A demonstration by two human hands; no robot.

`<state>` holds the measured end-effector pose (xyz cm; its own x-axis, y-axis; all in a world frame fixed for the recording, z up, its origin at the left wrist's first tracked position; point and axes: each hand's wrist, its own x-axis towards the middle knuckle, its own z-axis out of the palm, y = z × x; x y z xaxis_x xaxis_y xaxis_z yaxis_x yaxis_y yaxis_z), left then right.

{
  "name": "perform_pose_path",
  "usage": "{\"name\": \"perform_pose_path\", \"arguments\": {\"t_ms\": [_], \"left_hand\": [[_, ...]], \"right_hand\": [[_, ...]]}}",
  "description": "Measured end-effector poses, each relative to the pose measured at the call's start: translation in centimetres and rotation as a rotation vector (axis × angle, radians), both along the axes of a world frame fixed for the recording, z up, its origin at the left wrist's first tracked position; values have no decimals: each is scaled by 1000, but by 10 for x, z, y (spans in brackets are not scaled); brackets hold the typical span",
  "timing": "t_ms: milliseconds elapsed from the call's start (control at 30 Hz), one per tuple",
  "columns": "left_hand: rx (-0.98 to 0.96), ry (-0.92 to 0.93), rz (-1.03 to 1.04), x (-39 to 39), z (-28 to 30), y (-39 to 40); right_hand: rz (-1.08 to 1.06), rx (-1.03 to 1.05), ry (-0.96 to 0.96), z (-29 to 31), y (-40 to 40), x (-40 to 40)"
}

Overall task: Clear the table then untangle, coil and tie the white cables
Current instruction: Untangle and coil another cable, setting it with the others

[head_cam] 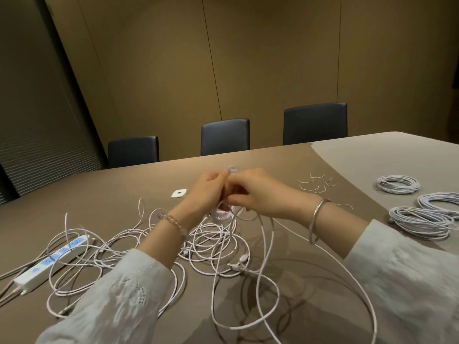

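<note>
Your left hand point(207, 192) and right hand point(255, 192) meet above the middle of the table point(347, 155), raised off its surface. Both have fingers curled around a small coil of white cable point(223, 212), which shows above the knuckles and again below the palms; each hand grips it. The exact pinch points are hidden by the fingers.

From that coil, loose strands drop to the tangled white cables point(211, 244) spread across the near side of the table, under and between your forearms. Two connector ends point(239, 263) lie within the tangle, right of centre. A white power strip point(53, 260) lies at the left, with cable loops crossing over it.

Three finished coils point(422, 219) rest well apart at the right edge. Several short wire ties point(315, 183) lie scattered between them and your hands. A small white square adapter point(179, 193) sits just left of your left hand. Three dark chairs point(224, 136) stand along the far side.
</note>
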<state>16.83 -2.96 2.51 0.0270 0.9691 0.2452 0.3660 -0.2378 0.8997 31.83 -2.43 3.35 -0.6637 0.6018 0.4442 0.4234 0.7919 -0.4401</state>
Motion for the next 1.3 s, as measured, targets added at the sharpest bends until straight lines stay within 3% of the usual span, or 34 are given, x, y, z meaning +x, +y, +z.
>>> {"name": "perform_pose_path", "arguments": {"t_ms": [133, 267, 400, 600, 967, 1167, 1300], "left_hand": [[-158, -19, -41, 0, 1, -7], [-248, -129, -61, -9, 10, -7], [-231, -126, -32, -21, 18, -6], [-238, -149, -44, -23, 18, -3], [-188, -264, 56, -47, 28, -3], [-148, -261, 111, -53, 23, -3], [-141, -212, 113, -50, 18, -2]], "right_hand": [[-34, -227, 311, 1, 7, 11], [-59, -355, 393, -8, 16, 27], [-158, -405, 309, -19, 16, 42], [-67, -557, 253, -22, 10, 45], [-567, -173, -144, -45, 53, 70], [-673, -203, -319, -76, 68, 75], [-570, -201, -317, -79, 66, 63]]}}
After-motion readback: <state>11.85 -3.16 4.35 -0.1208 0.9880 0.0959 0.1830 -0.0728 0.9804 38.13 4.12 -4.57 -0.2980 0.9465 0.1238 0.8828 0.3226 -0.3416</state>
